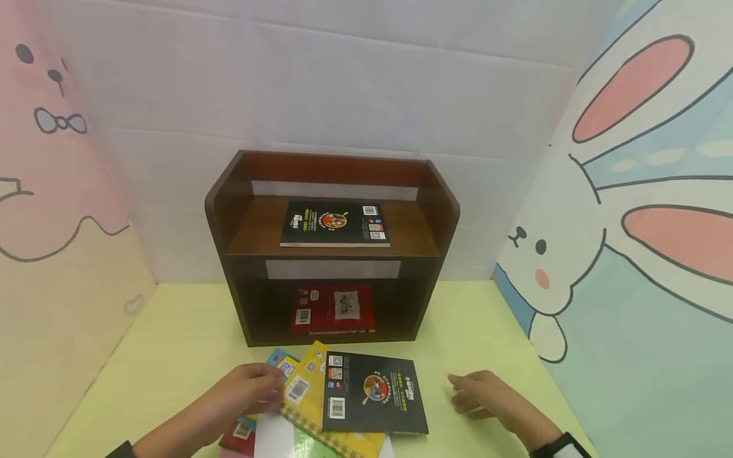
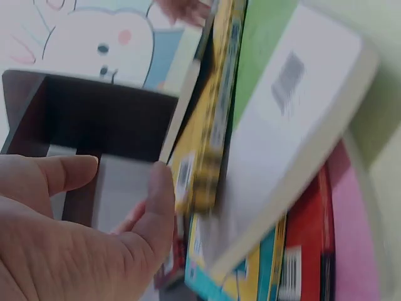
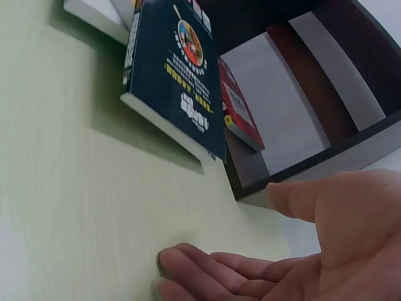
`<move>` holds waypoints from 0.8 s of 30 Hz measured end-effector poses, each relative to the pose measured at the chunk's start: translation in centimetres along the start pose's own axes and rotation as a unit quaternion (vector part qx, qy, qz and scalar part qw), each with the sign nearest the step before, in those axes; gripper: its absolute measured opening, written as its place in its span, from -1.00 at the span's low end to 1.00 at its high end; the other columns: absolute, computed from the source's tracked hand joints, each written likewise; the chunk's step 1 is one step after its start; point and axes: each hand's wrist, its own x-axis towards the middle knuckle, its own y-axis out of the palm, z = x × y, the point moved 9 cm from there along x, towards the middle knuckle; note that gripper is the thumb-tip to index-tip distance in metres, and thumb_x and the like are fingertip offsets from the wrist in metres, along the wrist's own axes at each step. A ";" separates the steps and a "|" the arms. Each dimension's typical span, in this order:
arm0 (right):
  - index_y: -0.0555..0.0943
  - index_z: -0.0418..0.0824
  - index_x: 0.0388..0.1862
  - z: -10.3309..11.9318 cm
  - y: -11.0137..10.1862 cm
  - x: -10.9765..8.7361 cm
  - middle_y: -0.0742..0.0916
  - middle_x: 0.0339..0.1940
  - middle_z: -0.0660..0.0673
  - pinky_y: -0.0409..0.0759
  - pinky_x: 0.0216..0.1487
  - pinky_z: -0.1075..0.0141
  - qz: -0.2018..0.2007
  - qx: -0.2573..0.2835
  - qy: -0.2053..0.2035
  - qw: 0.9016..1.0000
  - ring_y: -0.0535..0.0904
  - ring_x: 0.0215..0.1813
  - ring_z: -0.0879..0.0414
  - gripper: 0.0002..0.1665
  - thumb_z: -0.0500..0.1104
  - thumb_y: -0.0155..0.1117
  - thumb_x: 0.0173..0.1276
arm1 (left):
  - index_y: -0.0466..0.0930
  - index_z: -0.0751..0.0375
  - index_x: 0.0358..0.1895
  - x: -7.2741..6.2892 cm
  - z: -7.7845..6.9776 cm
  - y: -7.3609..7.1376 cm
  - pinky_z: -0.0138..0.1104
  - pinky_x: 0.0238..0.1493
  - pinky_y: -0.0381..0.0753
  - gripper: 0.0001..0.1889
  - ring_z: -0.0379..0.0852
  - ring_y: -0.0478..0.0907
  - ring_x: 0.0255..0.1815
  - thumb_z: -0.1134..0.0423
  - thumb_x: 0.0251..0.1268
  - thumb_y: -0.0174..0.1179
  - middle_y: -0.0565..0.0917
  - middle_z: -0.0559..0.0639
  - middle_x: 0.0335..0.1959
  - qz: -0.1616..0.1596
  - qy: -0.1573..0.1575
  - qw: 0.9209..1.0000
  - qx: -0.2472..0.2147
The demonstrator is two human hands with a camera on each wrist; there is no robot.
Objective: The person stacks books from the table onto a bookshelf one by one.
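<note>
Pale yellow counter [image 1: 189,318] before a white draped wall [image 1: 366,83], with a painted rabbit [image 1: 550,235] at right; a dark two-tier bookcase [image 1: 438,219] stands at the back. One black book [image 1: 335,224] lies flat on its upper tier, a red book [image 1: 332,310] on its lower. A second black book [image 1: 376,393] tops the loose pile in front, overlapping a yellow book [image 1: 312,388]. Both hands are empty: the left hand [image 1: 256,389], thumb parted from its fingers, is at the pile's left side, contact uncertain; the right hand [image 1: 481,395], fingers relaxed, stands apart from the top book's right edge. To lift that book well, the hands would best take opposite short edges, fingers slipped beneath, and raise it level, since the askew covers below could slide along. Left wrist view: the pile's layers appear edge-on, including a thick white book [image 2: 313,81], mostly hidden from the head. Right wrist view: the top book's near edge is seen raised over the counter, its shadow below. Only the head view shows the upper-tier book.
</note>
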 end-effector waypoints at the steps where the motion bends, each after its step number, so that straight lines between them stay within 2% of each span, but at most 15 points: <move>1: 0.63 -0.64 0.15 0.0 0.4 0.1 0.86 -0.12 -0.27 0.80 0.11 -0.15 0.011 0.006 -0.001 1.000 0.83 -0.03 -0.20 -0.25 0.14 0.24 0.71 | 0.55 0.63 0.30 -0.1 0.0 0.7 0.01 0.18 0.80 -0.49 0.15 0.78 0.09 0.21 0.58 0.30 0.75 0.24 0.09 0.013 0.000 1.000 -0.005; 3: 0.62 -0.67 0.16 0.0 1.2 0.3 0.86 -0.12 -0.30 0.81 0.09 -0.11 0.032 0.021 -0.003 0.999 0.84 -0.04 -0.19 -0.23 0.15 0.20 0.73 | 0.58 0.66 0.26 -0.1 -0.1 2.1 0.00 0.19 0.79 -0.51 0.16 0.79 0.11 0.21 0.58 0.30 0.77 0.23 0.09 0.041 0.010 0.999 -0.011; 6: 0.60 -0.70 0.18 0.1 2.3 0.6 0.86 -0.09 -0.36 0.84 0.06 -0.05 0.059 0.051 -0.002 0.997 0.86 -0.02 -0.21 -0.22 0.13 0.15 0.76 | 0.55 0.69 0.27 0.0 -0.3 3.6 0.03 0.22 0.78 -0.46 0.22 0.79 0.15 0.17 0.59 0.30 0.78 0.29 0.11 0.063 0.015 0.998 -0.021; 11: 0.62 -0.68 0.19 0.8 4.3 0.9 0.86 -0.06 -0.40 0.86 0.01 0.02 0.089 0.091 -0.001 0.992 0.87 0.00 -0.21 -0.29 0.06 0.21 0.74 | 0.38 0.84 0.34 0.6 -0.7 5.7 0.07 0.24 0.76 -0.32 0.34 0.75 0.25 0.13 0.64 0.24 0.76 0.44 0.16 0.090 0.017 0.995 -0.041; 13: 0.64 -0.66 0.18 1.2 5.1 0.9 0.86 -0.09 -0.37 0.86 -0.01 0.03 0.096 0.096 -0.007 0.991 0.88 -0.04 -0.18 -0.38 -0.01 0.26 0.71 | 0.38 0.86 0.32 0.9 -0.9 6.4 0.07 0.23 0.76 -0.33 0.33 0.75 0.24 0.15 0.64 0.23 0.75 0.46 0.15 0.101 0.019 0.993 -0.050; 16: 0.69 -0.61 0.13 1.7 5.8 0.7 0.86 -0.18 -0.28 0.87 -0.10 0.09 0.090 0.097 -0.021 0.991 0.86 -0.17 -0.06 -0.54 -0.15 0.32 0.64 | 0.55 0.77 0.24 1.2 -0.6 7.2 0.00 0.18 0.79 -0.47 0.20 0.79 0.16 0.21 0.61 0.25 0.79 0.40 0.11 0.112 0.019 0.992 -0.053; 19: 0.75 -0.55 0.03 1.6 5.9 0.7 0.84 -0.27 -0.17 0.85 -0.22 0.21 0.066 0.100 -0.026 0.992 0.79 -0.29 0.07 -0.68 -0.25 0.37 0.57 | 0.72 0.63 0.14 1.4 -0.1 7.7 -0.08 0.11 0.83 -0.62 0.05 0.81 0.03 0.29 0.56 0.30 0.82 0.31 0.04 0.103 0.025 0.993 -0.055; 24: 0.78 -0.46 -0.04 1.6 5.9 0.5 0.80 -0.28 -0.12 0.81 -0.28 0.28 0.041 0.106 -0.020 0.993 0.72 -0.33 0.10 -0.77 -0.26 0.41 0.55 | 0.81 0.51 0.04 1.5 0.7 7.2 -0.20 -0.06 0.85 -0.74 -0.08 0.81 -0.15 0.32 0.51 0.37 0.85 0.19 -0.05 0.044 0.053 0.997 -0.021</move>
